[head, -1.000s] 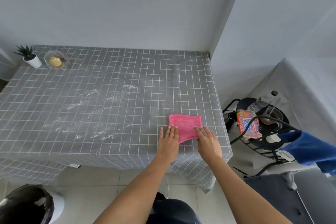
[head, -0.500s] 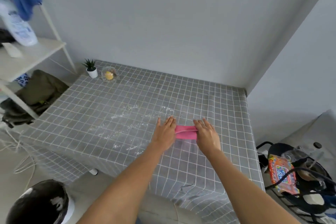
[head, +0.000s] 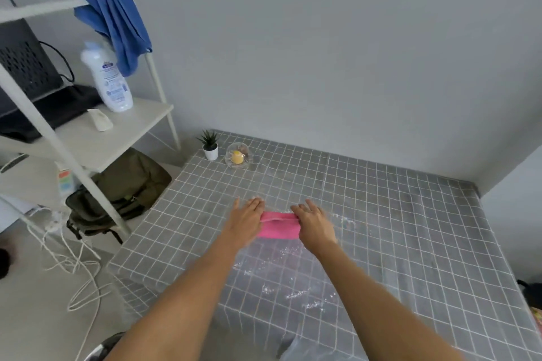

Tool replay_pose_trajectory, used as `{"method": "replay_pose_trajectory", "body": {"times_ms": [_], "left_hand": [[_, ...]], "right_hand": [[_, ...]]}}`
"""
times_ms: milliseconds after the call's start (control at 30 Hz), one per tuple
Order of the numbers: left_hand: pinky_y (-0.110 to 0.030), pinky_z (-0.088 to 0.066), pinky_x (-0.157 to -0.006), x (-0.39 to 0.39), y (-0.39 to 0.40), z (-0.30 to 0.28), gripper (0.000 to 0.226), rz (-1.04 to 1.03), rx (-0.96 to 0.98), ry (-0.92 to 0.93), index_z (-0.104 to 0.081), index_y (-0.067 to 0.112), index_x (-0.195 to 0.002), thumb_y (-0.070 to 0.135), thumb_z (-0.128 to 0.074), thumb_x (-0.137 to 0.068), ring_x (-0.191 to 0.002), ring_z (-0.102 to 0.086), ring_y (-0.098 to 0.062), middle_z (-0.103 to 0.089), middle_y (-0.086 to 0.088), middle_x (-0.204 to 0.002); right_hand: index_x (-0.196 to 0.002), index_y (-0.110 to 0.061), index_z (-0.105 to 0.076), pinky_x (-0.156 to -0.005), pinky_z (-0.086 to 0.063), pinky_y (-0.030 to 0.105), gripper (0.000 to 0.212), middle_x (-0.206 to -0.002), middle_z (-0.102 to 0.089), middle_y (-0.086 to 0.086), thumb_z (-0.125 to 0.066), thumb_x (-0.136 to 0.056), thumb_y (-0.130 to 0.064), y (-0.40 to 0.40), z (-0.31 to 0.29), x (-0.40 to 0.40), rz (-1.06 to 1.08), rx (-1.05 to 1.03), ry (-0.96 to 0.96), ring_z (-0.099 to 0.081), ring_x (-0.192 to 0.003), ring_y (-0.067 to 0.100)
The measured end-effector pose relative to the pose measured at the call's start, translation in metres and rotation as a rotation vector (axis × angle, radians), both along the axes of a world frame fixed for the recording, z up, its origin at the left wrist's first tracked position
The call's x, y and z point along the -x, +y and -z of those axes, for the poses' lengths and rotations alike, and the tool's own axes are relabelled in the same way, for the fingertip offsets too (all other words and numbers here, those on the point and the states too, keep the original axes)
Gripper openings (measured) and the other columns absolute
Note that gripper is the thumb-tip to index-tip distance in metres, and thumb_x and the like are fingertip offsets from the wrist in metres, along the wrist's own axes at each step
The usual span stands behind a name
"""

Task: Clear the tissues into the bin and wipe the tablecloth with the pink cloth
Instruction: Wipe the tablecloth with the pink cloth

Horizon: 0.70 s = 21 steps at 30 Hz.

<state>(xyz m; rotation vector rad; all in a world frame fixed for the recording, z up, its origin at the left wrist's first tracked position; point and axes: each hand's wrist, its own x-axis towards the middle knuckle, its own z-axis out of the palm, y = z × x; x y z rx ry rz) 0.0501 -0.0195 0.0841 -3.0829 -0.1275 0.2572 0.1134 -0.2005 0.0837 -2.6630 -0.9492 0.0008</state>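
Grey walls close in a corner around the checked tablecloth [head: 396, 228], and near its middle lies the pink cloth [head: 278, 227]. Both hands press on it with straight fingers, the left hand [head: 245, 221] on one end, the right hand [head: 315, 224] on the other. White specks, perhaps droplets, glisten nearby. A small potted plant [head: 209, 145] and glass dish [head: 238, 155] sit at the far corner, beside a white shelf [head: 117, 129].

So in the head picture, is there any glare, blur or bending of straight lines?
Head view: a pale sheen lies on the tablecloth just nearer than the pink cloth; wide-angle distortion tilts the shelf posts and the grid lines; the left hand looks slightly motion-blurred; the light is soft, with no hard shadows.
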Motion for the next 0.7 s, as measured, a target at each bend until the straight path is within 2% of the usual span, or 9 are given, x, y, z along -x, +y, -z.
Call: {"method": "replay_pose_trajectory", "body": {"times_ms": [267,333,400,533,700], "left_hand": [[-0.049,-0.008,-0.119,-0.023,0.064,-0.004,0.060,0.032,0.097,-0.128,-0.008,0.009,-0.151,0.023,-0.037,-0.101,-0.147,-0.010,-0.018,-0.008,-0.007,-0.159],[-0.049,-0.008,-0.119,-0.014,0.072,0.011,0.062,0.053,0.116,-0.085,-0.004,0.009,-0.151,0.022,-0.038,-0.101,-0.147,-0.006,-0.019,-0.005,-0.006,-0.160],[-0.049,-0.001,-0.119,0.003,0.077,0.034,0.062,0.072,0.116,0.010,-0.001,0.009,-0.151,0.020,-0.036,-0.101,-0.148,-0.002,-0.018,-0.002,-0.006,-0.160],[-0.046,0.011,-0.114,0.045,0.080,0.071,0.062,0.161,0.086,0.169,0.007,0.011,-0.150,0.025,-0.029,-0.103,-0.147,0.005,-0.015,0.007,-0.003,-0.159],[-0.046,0.004,-0.119,0.060,0.081,0.087,0.062,0.170,0.142,0.227,0.009,0.012,-0.150,0.028,-0.028,-0.103,-0.146,0.010,-0.015,0.012,-0.004,-0.158]], "right_hand": [[-0.138,-0.011,-0.047,-0.114,-0.025,0.042,0.058,-0.143,-0.047,0.012,-0.048,-0.085,0.012,0.068,0.006,-0.009,0.174,-0.061,-0.108,-0.024,-0.143,0.028],[-0.138,-0.009,-0.047,-0.113,-0.028,0.043,0.058,-0.143,-0.048,0.012,-0.049,-0.084,0.014,0.074,0.021,0.004,0.208,-0.048,-0.064,-0.027,-0.142,0.029],[-0.134,-0.008,-0.052,-0.109,-0.034,0.042,0.060,-0.138,-0.052,0.013,-0.053,-0.079,0.016,0.079,0.043,0.027,0.226,-0.017,-0.006,-0.034,-0.139,0.031],[-0.120,-0.011,-0.065,-0.095,-0.047,0.043,0.066,-0.121,-0.066,0.012,-0.074,-0.060,0.015,0.074,0.090,0.076,0.212,0.087,0.098,-0.055,-0.121,0.032],[-0.134,-0.011,-0.054,-0.103,-0.040,0.045,0.062,-0.138,-0.051,0.014,-0.065,-0.076,0.008,0.073,0.109,0.097,0.242,0.099,0.196,-0.047,-0.130,0.034]]}}
